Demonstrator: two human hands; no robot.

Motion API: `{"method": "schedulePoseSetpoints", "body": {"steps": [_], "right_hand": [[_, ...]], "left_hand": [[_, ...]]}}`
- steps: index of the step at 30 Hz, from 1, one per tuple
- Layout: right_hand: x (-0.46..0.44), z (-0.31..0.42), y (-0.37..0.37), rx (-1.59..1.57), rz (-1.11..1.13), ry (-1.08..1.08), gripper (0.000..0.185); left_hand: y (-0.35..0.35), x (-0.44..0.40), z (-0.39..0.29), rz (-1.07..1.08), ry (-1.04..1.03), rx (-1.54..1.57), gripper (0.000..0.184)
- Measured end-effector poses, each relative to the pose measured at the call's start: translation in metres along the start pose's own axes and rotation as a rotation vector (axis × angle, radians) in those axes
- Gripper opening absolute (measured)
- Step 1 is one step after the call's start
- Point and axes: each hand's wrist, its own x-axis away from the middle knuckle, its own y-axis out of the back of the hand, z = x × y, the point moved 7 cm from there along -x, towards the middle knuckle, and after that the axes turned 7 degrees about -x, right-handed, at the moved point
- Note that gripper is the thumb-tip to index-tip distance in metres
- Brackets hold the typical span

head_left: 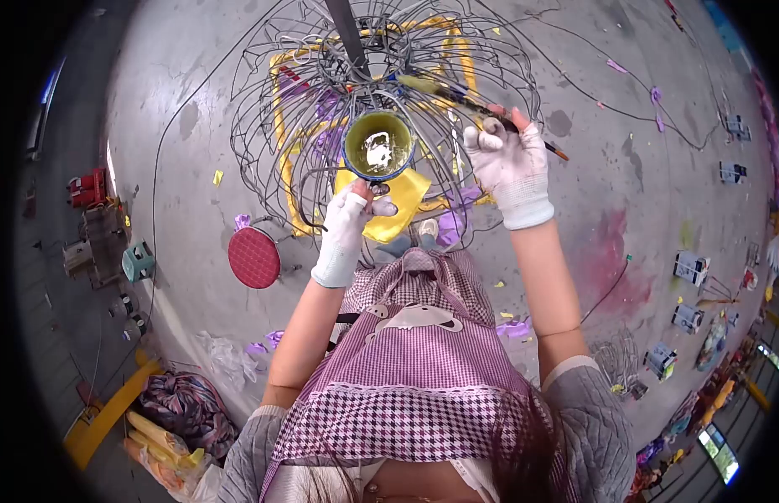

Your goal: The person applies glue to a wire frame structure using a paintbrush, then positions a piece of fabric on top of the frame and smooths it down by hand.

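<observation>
My left hand (352,220), in a white glove with bare fingertips, grips the handle side of a round cup (378,146). The cup is green inside, with a white patch at its bottom. My right hand (508,155), gloved the same way, holds a long dark brush (456,95) between thumb and fingers. The brush's pale bristles point left, above and to the right of the cup. Behind both hands spreads a large round frame of bent wires (263,126) with a dark upright bar (347,38) at its centre. Yellow cloth (399,206) hangs below the cup.
A red round stool (254,257) stands at the left. Purple scraps (657,109) and thin cables lie on the grey floor (188,168). Small metal devices (691,267) are at the right, a red machine (87,189) at far left, and bundled fabric (184,411) at lower left.
</observation>
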Motion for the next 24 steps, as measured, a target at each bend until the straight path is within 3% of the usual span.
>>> {"method": "schedulePoseSetpoints", "body": {"steps": [2, 4, 6, 7, 9, 12, 14, 20, 24], "right_hand": [[-0.005, 0.005, 0.01, -0.106, 0.118, -0.102, 0.028], [-0.022, 0.035, 0.036, 0.227, -0.079, 0.21, 0.025], [-0.045, 0.04, 0.036, 0.708, 0.034, 0.417, 0.024], [-0.062, 0.037, 0.046, 0.703, 0.039, 0.421, 0.024], [-0.095, 0.024, 0.057, 0.99, 0.097, 0.472, 0.023], [-0.126, 0.013, 0.057, 0.967, 0.121, 0.582, 0.023], [-0.14, 0.006, 0.05, 1.078, 0.12, 0.52, 0.02], [-0.162, -0.003, 0.055, 1.112, 0.088, 0.522, 0.019], [-0.16, 0.002, 0.055, 1.085, 0.075, 0.57, 0.018]], "left_hand": [[0.008, 0.003, 0.0, -0.048, -0.007, 0.056, 0.022], [0.014, 0.008, -0.001, -0.097, -0.017, 0.119, 0.023], [0.025, 0.019, -0.009, -0.182, 0.001, 0.091, 0.024], [0.035, 0.022, -0.008, -0.179, -0.005, 0.087, 0.024], [0.066, 0.029, -0.001, -0.198, -0.068, 0.056, 0.025], [0.098, 0.044, 0.017, -0.32, -0.036, -0.007, 0.026], [0.102, 0.051, 0.023, -0.241, -0.054, 0.179, 0.029], [0.1, 0.054, 0.028, -0.299, -0.019, 0.235, 0.03], [0.113, 0.047, 0.039, -0.218, -0.041, 0.241, 0.029]]}}
